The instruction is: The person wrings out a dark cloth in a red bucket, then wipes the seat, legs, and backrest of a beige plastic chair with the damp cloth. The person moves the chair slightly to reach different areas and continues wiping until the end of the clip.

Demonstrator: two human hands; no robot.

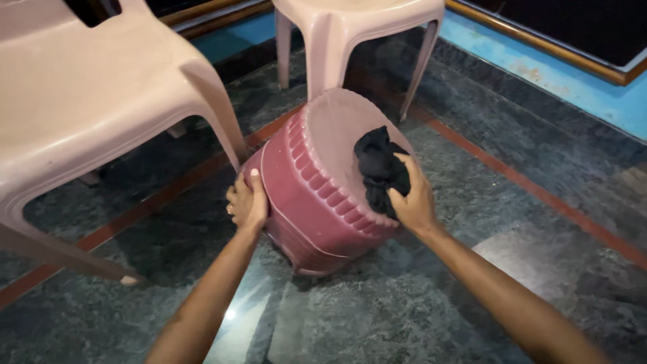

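Observation:
A maroon plastic bucket [317, 202] lies tipped on its side on the dark stone floor, its ribbed base facing up toward me. My left hand [247, 202] presses against the bucket's left side near the rim, fingers curled on the wall. My right hand [412, 199] holds a crumpled black cloth [381, 168] against the bucket's dusty bottom.
A pale pink plastic chair [101, 101] stands at the left, one leg close to my left hand. A second pink chair [350, 34] stands just behind the bucket. A blue raised ledge [573, 81] with wooden trim runs along the right. Red strips cross the floor.

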